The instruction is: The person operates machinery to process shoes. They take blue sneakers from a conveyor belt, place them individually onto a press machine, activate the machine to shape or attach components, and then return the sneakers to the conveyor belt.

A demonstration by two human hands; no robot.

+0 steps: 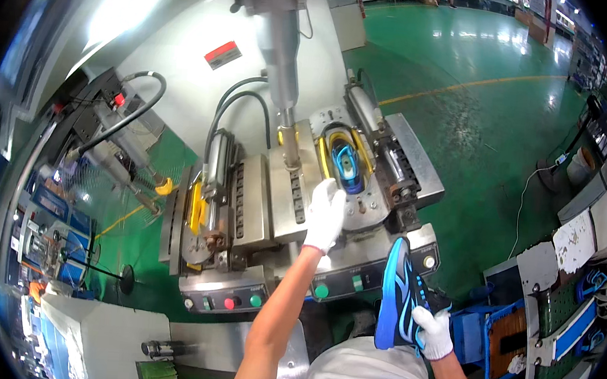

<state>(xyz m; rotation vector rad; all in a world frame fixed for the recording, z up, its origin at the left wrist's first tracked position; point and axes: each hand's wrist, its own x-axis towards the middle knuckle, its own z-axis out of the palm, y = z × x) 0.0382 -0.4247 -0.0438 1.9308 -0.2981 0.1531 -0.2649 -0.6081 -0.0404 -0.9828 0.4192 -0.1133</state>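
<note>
My right hand (435, 334), in a white knit glove, grips a black and blue sneaker (396, 300) by its opening end, in front of my lap. The sneaker's toe points up toward the machine, and its bright blue sole side faces left. My left hand (325, 216), also gloved in white, is stretched out over the pressing machine with its fingers extended and nothing visible in them. Just beyond its fingertips, another blue shoe (347, 166) sits in the machine's right station, between yellow pads (322, 157). The left palm is hidden from view.
The machine's front panel (339, 283) carries green and red buttons. A vertical cylinder (279, 66) hangs over its middle. To the left is a second station (202, 210). A conveyor rack (556, 330) with blue shoes and a blue crate (501, 344) stand at right.
</note>
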